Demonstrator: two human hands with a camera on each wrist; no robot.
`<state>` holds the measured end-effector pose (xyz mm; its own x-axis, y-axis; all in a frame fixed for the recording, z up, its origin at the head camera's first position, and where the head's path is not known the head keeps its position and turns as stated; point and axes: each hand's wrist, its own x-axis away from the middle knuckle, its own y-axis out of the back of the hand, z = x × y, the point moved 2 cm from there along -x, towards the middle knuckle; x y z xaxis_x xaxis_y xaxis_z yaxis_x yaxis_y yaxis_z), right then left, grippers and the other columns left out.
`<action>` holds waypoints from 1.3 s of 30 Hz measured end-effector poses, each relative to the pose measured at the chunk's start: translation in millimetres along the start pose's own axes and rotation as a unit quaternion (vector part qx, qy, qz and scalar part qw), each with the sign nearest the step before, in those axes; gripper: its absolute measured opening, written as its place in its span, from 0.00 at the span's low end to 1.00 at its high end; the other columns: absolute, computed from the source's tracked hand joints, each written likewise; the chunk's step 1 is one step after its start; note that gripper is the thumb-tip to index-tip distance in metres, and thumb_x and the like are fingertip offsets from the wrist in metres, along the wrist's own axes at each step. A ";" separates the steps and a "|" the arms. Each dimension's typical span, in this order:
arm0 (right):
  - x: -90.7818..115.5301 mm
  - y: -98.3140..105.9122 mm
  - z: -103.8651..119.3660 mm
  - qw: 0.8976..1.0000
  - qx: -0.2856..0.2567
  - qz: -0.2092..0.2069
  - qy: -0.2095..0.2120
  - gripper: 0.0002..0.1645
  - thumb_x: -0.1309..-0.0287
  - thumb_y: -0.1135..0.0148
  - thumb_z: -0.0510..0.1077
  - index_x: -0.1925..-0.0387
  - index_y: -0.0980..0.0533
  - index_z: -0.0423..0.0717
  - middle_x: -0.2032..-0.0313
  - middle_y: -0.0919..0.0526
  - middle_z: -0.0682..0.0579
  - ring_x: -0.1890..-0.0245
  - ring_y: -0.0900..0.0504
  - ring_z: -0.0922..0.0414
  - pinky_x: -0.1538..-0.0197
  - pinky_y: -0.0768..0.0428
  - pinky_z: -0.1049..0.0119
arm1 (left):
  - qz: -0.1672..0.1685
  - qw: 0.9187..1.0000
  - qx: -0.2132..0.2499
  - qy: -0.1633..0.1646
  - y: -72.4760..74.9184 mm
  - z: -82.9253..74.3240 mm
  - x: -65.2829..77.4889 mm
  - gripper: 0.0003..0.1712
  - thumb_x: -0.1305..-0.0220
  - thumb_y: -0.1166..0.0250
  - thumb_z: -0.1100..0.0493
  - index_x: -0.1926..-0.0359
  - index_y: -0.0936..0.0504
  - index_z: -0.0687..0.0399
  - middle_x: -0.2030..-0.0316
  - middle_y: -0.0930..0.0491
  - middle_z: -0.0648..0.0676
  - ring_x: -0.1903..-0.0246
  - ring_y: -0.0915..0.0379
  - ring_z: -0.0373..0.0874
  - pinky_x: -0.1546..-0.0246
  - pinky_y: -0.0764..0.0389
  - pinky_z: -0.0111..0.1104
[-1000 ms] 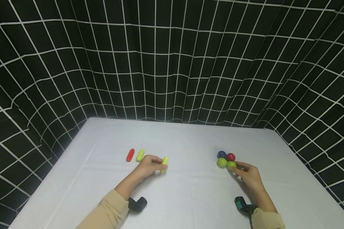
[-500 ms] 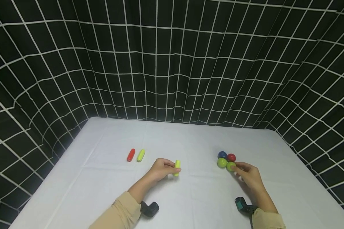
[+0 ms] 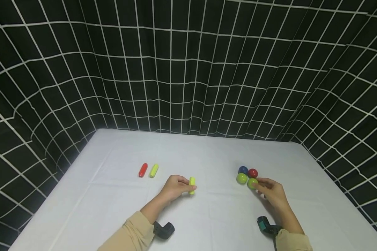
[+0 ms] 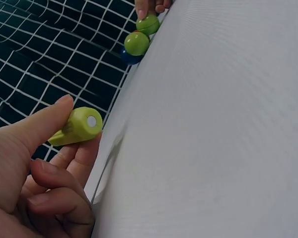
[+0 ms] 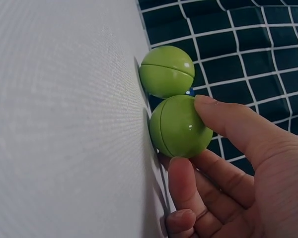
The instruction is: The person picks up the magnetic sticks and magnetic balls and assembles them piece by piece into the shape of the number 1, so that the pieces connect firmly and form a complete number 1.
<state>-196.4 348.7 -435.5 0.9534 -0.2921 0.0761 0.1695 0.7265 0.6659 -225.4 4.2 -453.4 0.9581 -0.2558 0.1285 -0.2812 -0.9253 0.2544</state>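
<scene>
In the head view my left hand [image 3: 176, 187] pinches a short, stubby yellow highlighter [image 3: 192, 185] between thumb and fingers, close over the white table. The left wrist view shows its round end, with a white dot, facing the camera. My right hand [image 3: 272, 194] holds a shiny green ball [image 3: 252, 183] at the table, thumb on one side and fingers on the other. A seam runs round this ball [image 5: 182, 126] in the right wrist view. Beside it lies a second green ball [image 3: 242, 178], with a blue ball [image 3: 243, 169] and a red ball [image 3: 253, 173] just behind.
Left of centre, a red highlighter-shaped stick [image 3: 142, 170] and another yellow one [image 3: 154, 170] lie side by side on the white cloth [image 3: 119, 202]. A black curtain with a white grid [image 3: 188, 69] surrounds the table's back and sides.
My left hand has carried the yellow highlighter rightward, away from the two lying sticks, then paused near mid-table. The right hand stays in place; its green ball has shifted slightly toward the front.
</scene>
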 end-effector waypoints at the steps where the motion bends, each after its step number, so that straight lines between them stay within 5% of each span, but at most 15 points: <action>1: 0.2 -0.3 0.3 1.000 0.001 0.001 0.000 0.38 0.47 0.36 0.58 0.45 0.30 0.35 0.53 0.20 0.37 0.72 0.24 0.65 0.71 0.28 0.71 | -0.001 1.000 -0.003 -0.003 -0.3 0.7 0.1 0.21 0.53 0.27 0.52 0.63 0.20 0.64 0.71 0.17 0.53 0.71 0.25 0.39 0.71 0.26 0.28; 10: 0.6 -0.3 -0.3 1.000 0.008 0.007 0.001 0.39 0.46 0.37 0.59 0.44 0.29 0.34 0.58 0.18 0.40 0.71 0.24 0.64 0.70 0.28 0.71 | -0.012 0.998 -0.053 -0.014 -2.5 1.1 1.7 0.18 0.52 0.27 0.53 0.65 0.19 0.62 0.75 0.18 0.52 0.74 0.25 0.38 0.72 0.26 0.28; 26: -0.4 5.5 5.0 1.000 0.006 0.027 -0.008 0.39 0.47 0.37 0.60 0.45 0.29 0.33 0.69 0.17 0.51 0.72 0.24 0.63 0.70 0.26 0.70 | -0.016 0.997 -0.070 -0.020 -2.0 1.6 0.9 0.18 0.53 0.27 0.53 0.66 0.19 0.62 0.75 0.18 0.51 0.74 0.25 0.38 0.71 0.25 0.29; 31: -1.2 9.3 14.7 0.999 -0.022 0.034 0.001 0.40 0.47 0.37 0.60 0.44 0.30 0.33 0.58 0.18 0.41 0.69 0.23 0.61 0.67 0.25 0.69 | -0.019 0.997 -0.069 -0.022 -1.5 0.7 2.0 0.17 0.54 0.27 0.54 0.67 0.19 0.62 0.75 0.18 0.52 0.74 0.25 0.38 0.71 0.25 0.29; 35: 0.2 9.1 22.8 0.999 -0.012 0.040 0.005 0.43 0.47 0.38 0.63 0.43 0.31 0.33 0.44 0.27 0.33 0.54 0.24 0.51 0.56 0.25 0.62 | -0.015 0.997 -0.068 -0.026 -1.6 0.9 2.3 0.17 0.54 0.27 0.54 0.67 0.19 0.62 0.75 0.18 0.52 0.74 0.25 0.38 0.71 0.25 0.29; 39: -0.9 6.3 31.6 0.999 -0.013 0.039 0.013 0.43 0.48 0.37 0.63 0.43 0.30 0.32 0.42 0.29 0.32 0.46 0.28 0.44 0.47 0.28 0.54 | -0.011 0.996 -0.074 -0.040 -1.4 0.4 2.4 0.17 0.53 0.27 0.54 0.67 0.19 0.62 0.75 0.18 0.52 0.75 0.24 0.38 0.72 0.25 0.29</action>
<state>-204.1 333.9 -407.9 0.9699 -0.2185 0.1076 0.1010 0.7628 0.6386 -222.6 4.7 -453.8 0.9636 -0.2631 0.0470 -0.2599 -0.8810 0.3953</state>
